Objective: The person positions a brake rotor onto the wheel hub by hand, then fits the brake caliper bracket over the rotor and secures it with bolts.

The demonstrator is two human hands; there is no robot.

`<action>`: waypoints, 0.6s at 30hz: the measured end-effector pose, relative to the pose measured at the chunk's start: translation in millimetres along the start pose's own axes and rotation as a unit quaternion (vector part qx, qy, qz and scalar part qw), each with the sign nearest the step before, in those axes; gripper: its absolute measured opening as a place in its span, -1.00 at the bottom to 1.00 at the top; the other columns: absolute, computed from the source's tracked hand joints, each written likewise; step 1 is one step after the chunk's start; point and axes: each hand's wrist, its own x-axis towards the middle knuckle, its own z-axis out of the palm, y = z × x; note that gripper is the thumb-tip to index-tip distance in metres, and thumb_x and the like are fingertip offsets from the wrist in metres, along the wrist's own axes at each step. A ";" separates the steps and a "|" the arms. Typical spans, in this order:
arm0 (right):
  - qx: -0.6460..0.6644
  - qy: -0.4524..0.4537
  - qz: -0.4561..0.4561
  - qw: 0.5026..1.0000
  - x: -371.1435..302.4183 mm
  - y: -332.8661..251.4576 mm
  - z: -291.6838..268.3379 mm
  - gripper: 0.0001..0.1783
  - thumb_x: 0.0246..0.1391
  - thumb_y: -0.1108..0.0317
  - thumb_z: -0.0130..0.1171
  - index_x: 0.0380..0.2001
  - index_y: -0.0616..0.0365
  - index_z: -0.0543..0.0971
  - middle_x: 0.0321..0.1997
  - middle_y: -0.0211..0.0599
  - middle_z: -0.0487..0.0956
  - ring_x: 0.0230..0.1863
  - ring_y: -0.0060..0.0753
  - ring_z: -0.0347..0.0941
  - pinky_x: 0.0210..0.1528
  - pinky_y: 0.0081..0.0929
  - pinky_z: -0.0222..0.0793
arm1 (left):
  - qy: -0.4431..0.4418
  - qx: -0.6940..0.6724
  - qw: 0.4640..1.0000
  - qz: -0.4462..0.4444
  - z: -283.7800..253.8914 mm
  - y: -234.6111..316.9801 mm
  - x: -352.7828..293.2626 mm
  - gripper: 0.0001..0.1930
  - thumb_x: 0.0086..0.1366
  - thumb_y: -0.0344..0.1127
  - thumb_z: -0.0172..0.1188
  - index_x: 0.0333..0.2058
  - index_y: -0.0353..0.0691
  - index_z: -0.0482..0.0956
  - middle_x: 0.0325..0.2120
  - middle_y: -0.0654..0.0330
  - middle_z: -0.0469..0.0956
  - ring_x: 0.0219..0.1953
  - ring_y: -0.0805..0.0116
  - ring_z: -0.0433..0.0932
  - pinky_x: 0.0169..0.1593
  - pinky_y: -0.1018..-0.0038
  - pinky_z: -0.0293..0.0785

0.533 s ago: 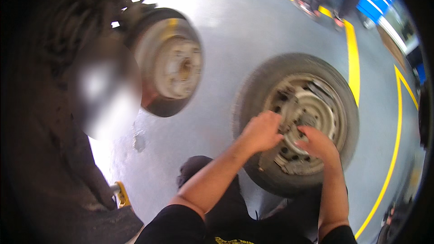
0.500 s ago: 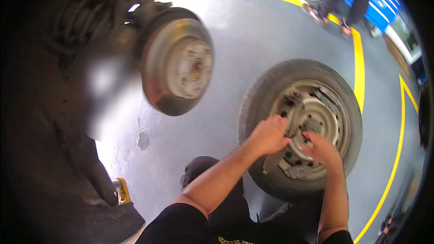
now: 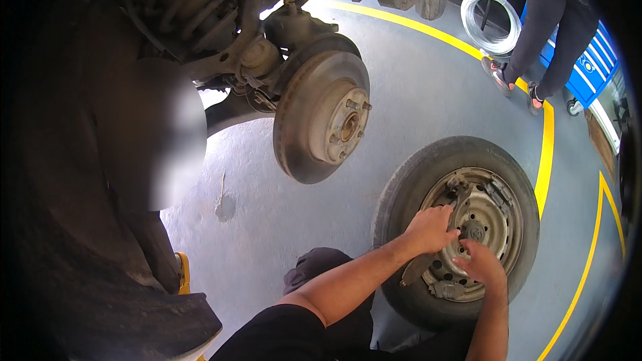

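Note:
A car wheel (image 3: 401, 200) with a worn tyre and a steel rim lies flat on the grey floor at the lower right. Loose metal brake parts (image 3: 461, 187) rest in the dish of the rim. My left hand (image 3: 431, 227) reaches in from below, its fingers curled around one of these parts at the rim's left side. Just right of it, my right hand (image 3: 483, 266) lies on the rim with its fingers spread toward the hub hole. A dark flat piece (image 3: 414, 271) pokes out under my left wrist.
Above left, a bare brake disc with wheel studs (image 3: 324, 117) hangs on the raised car's suspension. A person in dark clothes (image 3: 555, 20) stands at the top right by a wire coil (image 3: 491, 23) and a blue cabinet (image 3: 592, 67). Yellow lines (image 3: 547, 154) cross the floor.
The view has shifted, so the brake disc and the wheel sit differently in the picture. Both hands stay on the parts in the rim; the right hand has slid slightly lower.

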 end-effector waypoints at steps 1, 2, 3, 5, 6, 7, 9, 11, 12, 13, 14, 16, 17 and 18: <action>-0.003 0.002 -0.007 1.000 1.3 2.4 0.7 -0.35 0.04 0.13 0.38 0.12 0.29 0.50 0.13 0.10 0.55 0.18 0.10 0.46 0.22 -0.17 0.37 | -0.005 0.002 1.000 -0.006 1.1 2.2 0.2 -0.36 0.25 0.02 0.27 0.10 -0.38 0.38 -0.10 -0.05 0.55 0.03 -0.02 0.53 0.10 0.13 0.37; -0.007 0.003 -0.014 1.000 2.8 3.5 1.0 -0.35 0.04 0.13 0.38 0.12 0.30 0.50 0.13 0.10 0.55 0.18 0.10 0.46 0.22 -0.17 0.37 | 0.012 0.029 0.999 -0.012 2.5 4.2 -0.1 -0.36 0.25 0.02 0.27 0.11 -0.37 0.38 -0.09 -0.06 0.55 0.04 -0.03 0.52 0.12 0.12 0.36; -0.001 0.003 -0.014 1.000 4.6 2.4 1.1 -0.34 0.04 0.12 0.38 0.12 0.30 0.50 0.12 0.11 0.56 0.17 0.11 0.47 0.22 -0.17 0.37 | 0.028 0.056 0.998 -0.017 4.2 6.3 -0.2 -0.36 0.25 0.01 0.27 0.11 -0.37 0.37 -0.08 -0.07 0.55 0.05 -0.04 0.52 0.13 0.10 0.34; 0.007 0.005 -0.012 1.000 7.3 -3.2 2.5 -0.34 0.03 0.12 0.38 0.13 0.31 0.50 0.10 0.12 0.57 0.16 0.12 0.48 0.21 -0.16 0.38 | 0.052 0.076 0.995 -0.027 8.0 7.0 1.9 -0.37 0.25 0.00 0.26 0.12 -0.36 0.37 -0.07 -0.09 0.55 0.07 -0.06 0.51 0.16 0.08 0.31; 0.007 0.003 -0.011 1.000 9.6 -3.1 3.8 -0.34 0.03 0.12 0.38 0.12 0.31 0.50 0.09 0.13 0.57 0.16 0.12 0.48 0.21 -0.16 0.38 | 0.057 0.071 0.995 -0.033 9.9 5.3 4.8 -0.37 0.25 0.00 0.26 0.13 -0.36 0.37 -0.06 -0.09 0.55 0.08 -0.07 0.50 0.18 0.07 0.29; 0.008 -0.004 -0.008 1.000 10.9 -2.1 7.0 -0.34 0.03 0.12 0.38 0.12 0.31 0.50 0.09 0.14 0.57 0.15 0.13 0.49 0.21 -0.16 0.38 | 0.061 0.063 0.995 -0.042 10.6 6.2 4.2 -0.37 0.25 0.00 0.26 0.13 -0.35 0.37 -0.05 -0.10 0.55 0.09 -0.08 0.49 0.20 0.05 0.27; 0.011 -0.010 0.006 1.000 13.1 2.5 13.0 -0.33 0.03 0.12 0.38 0.12 0.32 0.50 0.07 0.15 0.58 0.14 0.13 0.50 0.20 -0.16 0.38 | 0.027 0.030 0.998 -0.057 7.8 6.4 11.3 -0.36 0.25 0.00 0.26 0.13 -0.37 0.37 -0.04 -0.12 0.55 0.08 -0.08 0.51 0.18 0.07 0.31; 0.015 -0.011 0.018 1.000 17.2 7.2 15.2 -0.33 0.03 0.11 0.38 0.12 0.32 0.50 0.07 0.15 0.58 0.13 0.13 0.51 0.19 -0.16 0.39 | 0.006 -0.006 0.997 -0.075 4.9 4.4 16.8 -0.37 0.24 -0.01 0.27 0.12 -0.37 0.39 -0.05 -0.14 0.57 0.06 -0.09 0.53 0.15 0.09 0.37; 0.020 -0.013 0.019 1.000 17.5 7.3 15.2 -0.33 0.03 0.10 0.37 0.12 0.32 0.50 0.07 0.14 0.58 0.13 0.12 0.51 0.19 -0.16 0.39 | -0.002 -0.025 0.996 -0.081 8.5 1.7 22.5 -0.38 0.23 -0.02 0.27 0.10 -0.36 0.41 -0.07 -0.14 0.59 0.04 -0.10 0.55 0.13 0.10 0.40; 0.028 -0.014 0.019 0.999 18.8 7.3 14.2 -0.33 0.03 0.10 0.37 0.13 0.31 0.50 0.07 0.14 0.58 0.13 0.12 0.51 0.19 -0.16 0.39 | -0.010 -0.041 0.995 -0.088 10.9 -3.0 27.5 -0.40 0.23 -0.02 0.27 0.09 -0.36 0.44 -0.09 -0.15 0.60 0.02 -0.10 0.56 0.11 0.11 0.43; 0.036 -0.013 0.023 0.999 16.9 9.1 10.7 -0.32 0.04 0.09 0.37 0.13 0.31 0.50 0.08 0.13 0.58 0.13 0.12 0.51 0.20 -0.16 0.39 | -0.002 -0.039 0.996 -0.078 13.8 -7.3 31.2 -0.43 0.22 -0.03 0.27 0.06 -0.35 0.47 -0.11 -0.15 0.61 0.00 -0.10 0.58 0.08 0.12 0.45; 0.030 -0.013 0.018 0.999 19.8 3.8 8.4 -0.31 0.04 0.06 0.36 0.13 0.30 0.50 0.07 0.12 0.59 0.13 0.12 0.51 0.18 -0.16 0.39 | 0.002 -0.036 0.998 -0.049 23.1 -15.3 38.1 -0.48 0.20 -0.06 0.28 0.01 -0.33 0.53 -0.16 -0.15 0.63 -0.05 -0.10 0.61 0.02 0.15 0.51; 0.027 -0.008 0.033 0.999 18.9 4.6 7.2 -0.31 0.04 0.05 0.36 0.14 0.30 0.50 0.07 0.11 0.59 0.12 0.12 0.51 0.18 -0.15 0.40 | 0.019 -0.044 0.997 -0.058 26.2 -18.3 42.1 -0.51 0.18 -0.08 0.30 -0.03 -0.32 0.56 -0.19 -0.13 0.64 -0.07 -0.05 0.62 0.00 0.17 0.52; 0.019 -0.015 0.018 1.000 24.9 13.6 14.1 -0.31 0.04 0.03 0.36 0.13 0.29 0.50 0.06 0.11 0.60 0.12 0.12 0.52 0.17 -0.14 0.41 | 0.024 -0.061 0.996 -0.060 28.8 -22.3 43.7 -0.54 0.17 -0.10 0.31 -0.06 -0.31 0.58 -0.22 -0.11 0.65 -0.09 -0.01 0.63 -0.02 0.18 0.53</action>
